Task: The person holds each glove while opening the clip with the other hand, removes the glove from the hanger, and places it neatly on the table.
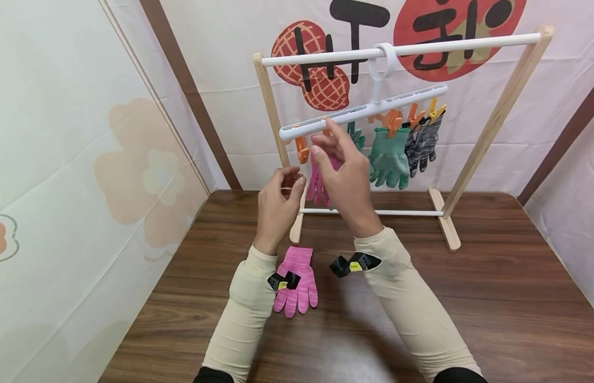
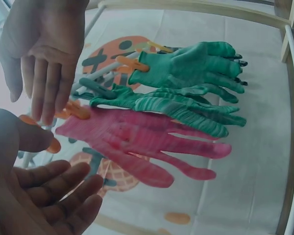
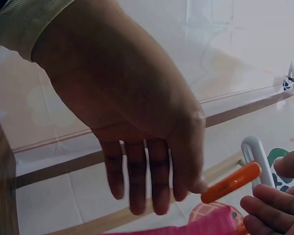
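Note:
A pink glove (image 1: 317,186) hangs from an orange clip (image 1: 302,151) at the left end of a white clip hanger (image 1: 364,111). My right hand (image 1: 325,146) is raised in front of that glove, fingers straight and holding nothing. My left hand (image 1: 292,178) hovers just left of it, fingers loosely curled and empty. In the left wrist view the left hand (image 2: 63,191) lies relaxed below the hanging pink glove (image 2: 152,142), with the right hand (image 2: 39,93) above. The right wrist view shows the right hand (image 3: 152,186) beside the orange clip (image 3: 230,182). A second pink glove (image 1: 299,282) lies flat on the table.
Green gloves (image 1: 390,157) and grey gloves (image 1: 423,143) hang further right on the hanger. The hanger hooks over the white rod (image 1: 469,45) of a wooden rack standing at the back of the brown table (image 1: 469,298). White cloth walls close in the sides and back.

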Demonstrator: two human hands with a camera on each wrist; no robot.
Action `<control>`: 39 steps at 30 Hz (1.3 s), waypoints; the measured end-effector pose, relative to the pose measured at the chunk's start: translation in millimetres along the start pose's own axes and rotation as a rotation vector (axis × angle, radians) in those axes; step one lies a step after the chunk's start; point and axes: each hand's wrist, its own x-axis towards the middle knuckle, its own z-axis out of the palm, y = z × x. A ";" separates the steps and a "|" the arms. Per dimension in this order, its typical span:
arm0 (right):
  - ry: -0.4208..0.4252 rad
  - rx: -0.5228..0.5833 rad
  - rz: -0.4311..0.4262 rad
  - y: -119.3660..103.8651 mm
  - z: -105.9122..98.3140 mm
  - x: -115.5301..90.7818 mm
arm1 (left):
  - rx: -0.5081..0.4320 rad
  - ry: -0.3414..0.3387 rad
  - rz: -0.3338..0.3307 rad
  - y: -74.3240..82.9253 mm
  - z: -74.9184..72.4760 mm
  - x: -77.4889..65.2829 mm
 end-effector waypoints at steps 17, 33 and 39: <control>0.116 -0.050 -0.020 9.8 -28.6 5.1 | 0.002 0.013 0.022 3.5 2.3 6.2; 0.103 -0.031 0.043 22.7 -37.3 10.0 | -0.005 -0.007 -0.026 4.4 10.5 15.9; 0.034 -0.012 0.097 22.9 -35.2 10.9 | -0.025 -0.010 -0.039 2.9 14.6 19.8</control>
